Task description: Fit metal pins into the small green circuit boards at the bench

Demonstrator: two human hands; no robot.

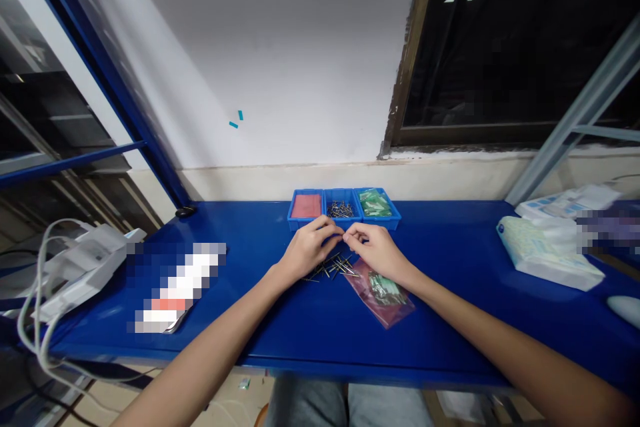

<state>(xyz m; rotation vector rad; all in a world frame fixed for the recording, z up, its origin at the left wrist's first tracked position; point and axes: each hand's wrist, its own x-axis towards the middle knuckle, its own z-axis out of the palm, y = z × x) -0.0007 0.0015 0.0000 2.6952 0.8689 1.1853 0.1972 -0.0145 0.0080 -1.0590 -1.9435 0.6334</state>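
Head view: a blue counter (300, 340) runs across below the wall, with a white soft pack (550, 253) towards its right end and white electrical units (90, 263) at its left end. Both forearms reach in over the near edge. The left hand (311, 248) and right hand (374, 245) meet in front of the three boxes, fingers bent and fingertips brought close together; whether either one pinches something small, I cannot tell.

Three blue boxes stand side by side at the back of the counter: the left box (299, 223) holds flat reddish bags (307, 205), the middle box (340, 192) slim metal pieces (341, 211), and the right box (383, 223) green-and-clear packets (374, 203). Partly under the right forearm and hand lies a clear reddish bag (390, 313), with a green-and-clear packet (385, 288) showing at it; I cannot tell whether that packet is inside or on top. Beside the bag, below the hands, loose metal pieces (334, 267) lie crisscrossed on the counter.

The work looks to be partway along: the small pile is out of its box but ungathered, and all three boxes have contents in them. No finished, closed bag can be made out.
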